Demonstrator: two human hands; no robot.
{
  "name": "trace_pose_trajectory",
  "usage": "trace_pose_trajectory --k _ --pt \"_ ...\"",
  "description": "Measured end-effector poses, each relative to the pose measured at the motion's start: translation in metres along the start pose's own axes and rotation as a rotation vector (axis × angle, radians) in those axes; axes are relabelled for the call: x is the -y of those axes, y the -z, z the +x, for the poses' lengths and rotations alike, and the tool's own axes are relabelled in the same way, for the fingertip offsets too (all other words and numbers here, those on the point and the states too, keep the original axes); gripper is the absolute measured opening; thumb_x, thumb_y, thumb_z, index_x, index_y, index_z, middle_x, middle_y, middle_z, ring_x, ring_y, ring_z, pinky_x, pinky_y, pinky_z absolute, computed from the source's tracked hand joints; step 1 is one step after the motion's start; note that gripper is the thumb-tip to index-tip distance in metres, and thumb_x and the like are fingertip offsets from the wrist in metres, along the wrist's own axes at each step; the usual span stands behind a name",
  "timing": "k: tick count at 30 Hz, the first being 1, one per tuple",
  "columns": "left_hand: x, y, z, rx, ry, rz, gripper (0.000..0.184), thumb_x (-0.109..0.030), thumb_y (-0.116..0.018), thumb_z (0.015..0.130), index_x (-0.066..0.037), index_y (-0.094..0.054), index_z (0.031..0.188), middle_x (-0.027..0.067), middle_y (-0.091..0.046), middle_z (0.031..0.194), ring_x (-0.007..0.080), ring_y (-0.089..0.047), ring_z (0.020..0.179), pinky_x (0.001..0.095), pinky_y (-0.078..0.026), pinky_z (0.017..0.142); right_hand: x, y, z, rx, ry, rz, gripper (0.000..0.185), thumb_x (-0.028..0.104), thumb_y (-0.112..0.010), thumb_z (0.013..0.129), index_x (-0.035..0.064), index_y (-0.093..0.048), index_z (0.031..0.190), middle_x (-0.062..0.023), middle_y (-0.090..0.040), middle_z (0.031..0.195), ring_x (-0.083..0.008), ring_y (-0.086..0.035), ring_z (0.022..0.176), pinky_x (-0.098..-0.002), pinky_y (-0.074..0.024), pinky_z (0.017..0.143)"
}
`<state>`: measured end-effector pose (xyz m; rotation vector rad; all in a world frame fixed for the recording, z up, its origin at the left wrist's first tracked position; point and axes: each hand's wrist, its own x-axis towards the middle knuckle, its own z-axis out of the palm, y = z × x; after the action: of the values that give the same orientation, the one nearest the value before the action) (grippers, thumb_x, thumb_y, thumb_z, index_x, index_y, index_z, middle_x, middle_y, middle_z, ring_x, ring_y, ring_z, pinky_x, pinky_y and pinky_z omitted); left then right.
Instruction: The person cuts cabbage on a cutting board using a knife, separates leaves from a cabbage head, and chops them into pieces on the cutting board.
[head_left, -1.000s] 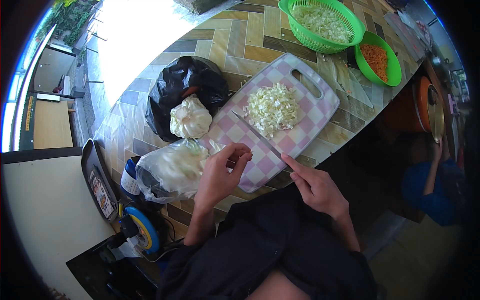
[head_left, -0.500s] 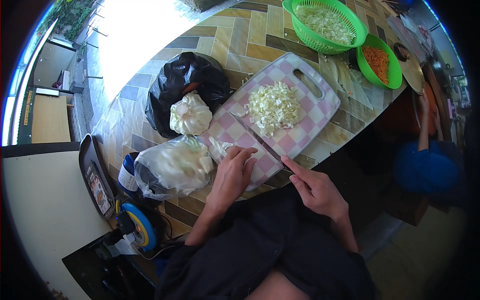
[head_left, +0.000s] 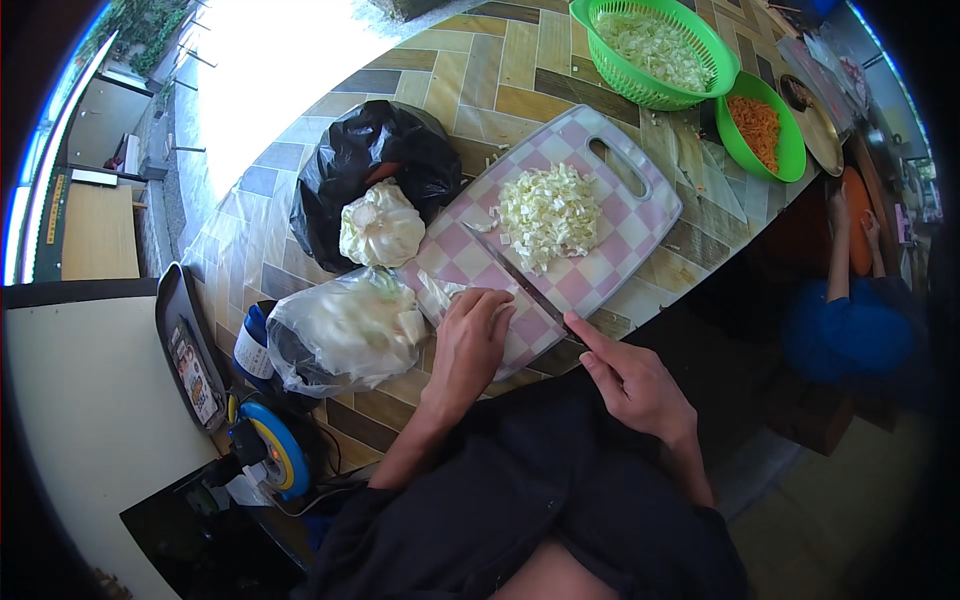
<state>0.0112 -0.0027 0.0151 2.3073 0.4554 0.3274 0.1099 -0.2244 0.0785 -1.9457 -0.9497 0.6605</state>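
A kitchen knife [head_left: 520, 277] is in my right hand [head_left: 640, 392], gripped by its handle with the index finger stretched along it. Its blade lies slantwise over the pink-and-white checked cutting board [head_left: 628, 250], tip toward the upper left. My left hand [head_left: 466, 345] is curled over a pale piece of cabbage [head_left: 437, 297] at the board's near left edge; the fingers partly cover it. Beyond the blade sits a heap of chopped cabbage [head_left: 548, 215]. Left of the board are a trimmed cabbage head [head_left: 381, 225] and a clear plastic bag [head_left: 345, 335] of pale vegetable pieces.
A black plastic bag [head_left: 335, 165] lies behind the cabbage head. At the far right stand a green colander [head_left: 640, 85] of chopped cabbage and a green bowl [head_left: 790, 150] of shredded orange vegetable. A cable reel [head_left: 285, 460] is at lower left. Another person [head_left: 850, 330] works at right.
My hands, the knife and the cabbage stay almost where they were. At the right, the other person's arms have shifted slightly and more of an orange round object shows there.
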Motion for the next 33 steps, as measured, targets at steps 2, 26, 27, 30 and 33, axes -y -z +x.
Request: trace_pose_trajectory --k 2,26,27,30,33 --pt "-0.002 -0.001 0.000 -0.003 0.031 -0.018 0.018 -0.009 -0.078 0.092 -0.003 -0.075 0.109 0.0143 -0.072 0.106 0.0342 -0.071 0.094 0.0435 -0.057 0.083 -0.004 -0.002 0.000 -0.032 0.037 -0.034 0.054 0.011 -0.060 0.106 0.0122 -0.049 0.158 -0.0217 -0.073 0.118 -0.0337 -0.068 0.072 -0.0383 -0.0551 0.072" --pt "0.002 0.003 -0.005 -0.010 -0.074 0.026 0.022 -0.002 -0.072 0.092 -0.001 -0.074 0.114 0.0155 -0.069 0.107 0.0360 -0.067 0.099 0.0455 -0.054 0.087 0.011 0.006 -0.008 -0.041 -0.203 0.053 0.036 0.019 -0.063 0.107 -0.0009 -0.062 0.137 -0.0278 -0.073 0.108 -0.0457 -0.072 0.097 -0.0465 -0.0572 0.080" --pt "0.002 0.003 -0.005 -0.009 -0.055 0.007 0.022 -0.002 -0.072 0.092 -0.001 -0.074 0.114 0.0154 -0.069 0.107 0.0361 -0.067 0.099 0.0454 -0.054 0.087 0.013 0.007 -0.007 -0.017 -0.207 0.053 0.036 0.018 -0.063 0.107 -0.0005 -0.062 0.138 -0.0274 -0.073 0.108 -0.0455 -0.072 0.097 -0.0465 -0.0572 0.081" --pt "-0.001 0.002 -0.004 -0.016 -0.016 -0.038 0.021 -0.002 -0.072 0.092 -0.001 -0.074 0.113 0.0151 -0.070 0.106 0.0362 -0.068 0.098 0.0452 -0.055 0.087 0.019 0.008 -0.006 0.037 -0.218 0.058 0.037 0.018 -0.062 0.107 0.0007 -0.061 0.140 -0.0263 -0.073 0.110 -0.0452 -0.072 0.099 -0.0464 -0.0572 0.081" --pt "0.000 0.001 -0.004 -0.043 -0.022 -0.036 0.019 -0.002 -0.072 0.093 -0.002 -0.074 0.112 0.0147 -0.070 0.106 0.0361 -0.068 0.097 0.0451 -0.055 0.087 0.018 0.007 -0.005 0.047 -0.216 0.064 0.038 0.016 -0.062 0.107 0.0020 -0.060 0.142 -0.0262 -0.073 0.111 -0.0451 -0.072 0.100 -0.0463 -0.0574 0.082"
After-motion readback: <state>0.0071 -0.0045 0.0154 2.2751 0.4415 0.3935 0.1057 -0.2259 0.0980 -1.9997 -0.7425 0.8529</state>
